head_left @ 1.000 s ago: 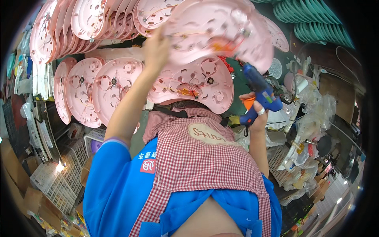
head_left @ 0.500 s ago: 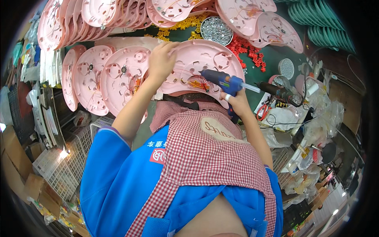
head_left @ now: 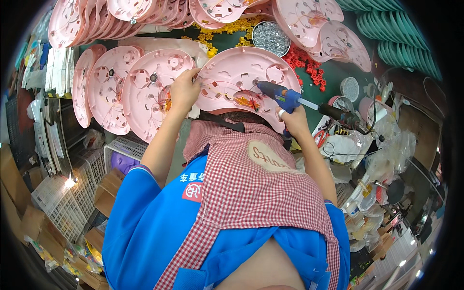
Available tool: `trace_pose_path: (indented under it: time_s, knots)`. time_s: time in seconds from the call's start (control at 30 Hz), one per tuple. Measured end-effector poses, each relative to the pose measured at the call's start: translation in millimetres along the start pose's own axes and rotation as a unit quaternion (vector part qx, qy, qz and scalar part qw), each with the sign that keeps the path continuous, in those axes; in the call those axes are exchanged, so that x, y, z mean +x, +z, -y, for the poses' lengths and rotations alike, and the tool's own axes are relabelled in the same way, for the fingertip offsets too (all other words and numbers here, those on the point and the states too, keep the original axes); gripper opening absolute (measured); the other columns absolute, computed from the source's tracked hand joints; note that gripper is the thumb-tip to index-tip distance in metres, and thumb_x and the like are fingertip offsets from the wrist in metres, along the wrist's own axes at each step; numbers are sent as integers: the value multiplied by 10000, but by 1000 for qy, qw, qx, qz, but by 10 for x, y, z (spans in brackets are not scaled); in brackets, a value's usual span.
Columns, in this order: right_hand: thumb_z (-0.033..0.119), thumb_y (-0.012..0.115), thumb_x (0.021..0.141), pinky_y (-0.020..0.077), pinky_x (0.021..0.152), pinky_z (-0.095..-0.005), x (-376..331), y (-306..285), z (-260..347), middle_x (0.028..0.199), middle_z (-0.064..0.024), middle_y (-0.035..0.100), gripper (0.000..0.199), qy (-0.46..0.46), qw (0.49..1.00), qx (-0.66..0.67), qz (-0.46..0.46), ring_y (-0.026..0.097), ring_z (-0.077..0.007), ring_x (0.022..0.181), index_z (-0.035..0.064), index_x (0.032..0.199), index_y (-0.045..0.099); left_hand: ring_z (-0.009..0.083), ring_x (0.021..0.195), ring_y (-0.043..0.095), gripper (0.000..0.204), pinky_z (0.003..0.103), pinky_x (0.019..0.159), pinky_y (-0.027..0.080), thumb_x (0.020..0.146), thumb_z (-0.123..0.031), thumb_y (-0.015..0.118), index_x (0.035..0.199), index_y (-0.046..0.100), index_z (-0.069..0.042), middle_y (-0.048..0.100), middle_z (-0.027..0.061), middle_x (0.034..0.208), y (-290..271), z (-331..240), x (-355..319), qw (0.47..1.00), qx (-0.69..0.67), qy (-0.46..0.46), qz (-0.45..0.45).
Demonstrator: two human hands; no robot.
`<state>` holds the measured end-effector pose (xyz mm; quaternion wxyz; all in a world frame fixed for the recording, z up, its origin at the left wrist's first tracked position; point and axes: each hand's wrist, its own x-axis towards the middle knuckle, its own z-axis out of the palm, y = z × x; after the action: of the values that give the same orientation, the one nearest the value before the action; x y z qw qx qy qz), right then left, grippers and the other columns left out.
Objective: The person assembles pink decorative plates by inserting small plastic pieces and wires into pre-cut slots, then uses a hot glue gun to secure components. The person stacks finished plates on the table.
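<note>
A curved pink plastic shell (head_left: pixel 227 65) lies inside-up in front of me, with thin wires and small fittings in it. My left hand (head_left: pixel 184 93) is closed at the shell's left end, thumb and fingers pinching its edge. In my right hand (head_left: pixel 293 121) is a blue glue gun (head_left: pixel 282 95), gripped by its handle. A whitish glue stick (head_left: pixel 308 103) juts out of its back. The dark nozzle points left, over the middle of the shell by a small round fitting; whether it touches cannot be made out.
More wired pink shells (head_left: pixel 108 92) lean overlapped at left, and others are stacked at the back. Beyond my shell are a round tin of silvery small parts (head_left: pixel 271 38), yellow pieces (head_left: pixel 212 35) and red star-shaped pieces (head_left: pixel 316 77). A dark corded tool (head_left: pixel 338 115) lies at right.
My left hand has come down and left from above the shell to its left edge, and its fingers have closed. The glue gun has shifted slightly right over the shell.
</note>
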<state>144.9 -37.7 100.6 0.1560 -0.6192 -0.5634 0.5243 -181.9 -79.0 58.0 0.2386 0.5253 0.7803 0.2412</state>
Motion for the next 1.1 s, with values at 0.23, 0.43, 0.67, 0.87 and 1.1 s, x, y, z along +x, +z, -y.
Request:
trace_pose_path:
  time_s: [0.23, 0.43, 0.67, 0.87, 1.1]
  knots:
    - [171, 717, 727, 486, 782, -336, -185, -171, -26, 991, -127, 648, 482, 35, 999, -10, -12, 618, -205, 845, 6, 1161, 587, 290, 827, 639, 283, 391, 725, 500, 796, -113, 585, 1071, 654, -110, 658, 98, 933, -29, -33, -37, 1000, -28, -12, 4]
    - [306, 688, 712, 509, 657, -366, -374, -152, -174, 693, -198, 630, 382, -4, 978, -207, -2, 651, -292, 674, -28, 890, 640, 323, 816, 643, 255, 414, 723, 497, 826, -128, 580, 1069, 647, -89, 664, 158, 917, 110, -19, 34, 1000, -11, 10, -1]
    - [219, 724, 728, 506, 775, -366, -630, -211, -201, 945, -139, 662, 431, 18, 984, 166, -62, 653, -242, 860, -29, 1056, 592, 239, 642, 665, 236, 301, 583, 499, 827, -44, 617, 1056, 672, -48, 678, 140, 771, -389, -656, 6, 972, -82, 192, -104]
    - [314, 616, 759, 458, 894, -401, -949, -526, -53, 980, -202, 643, 489, -83, 878, 458, -111, 620, -313, 970, -26, 1098, 527, 193, 720, 651, 380, 323, 637, 498, 863, -70, 573, 1243, 546, -66, 680, 135, 911, 202, -1299, 770, 959, -242, 136, -61]
    - [201, 619, 752, 470, 884, -420, -1126, -514, 94, 977, -164, 634, 445, -111, 868, 426, -230, 623, -298, 933, -20, 1125, 516, 217, 1030, 581, 699, 322, 658, 536, 799, 48, 579, 1403, 272, -126, 530, 153, 1262, 1608, -2694, 1174, 775, -544, -118, 300]
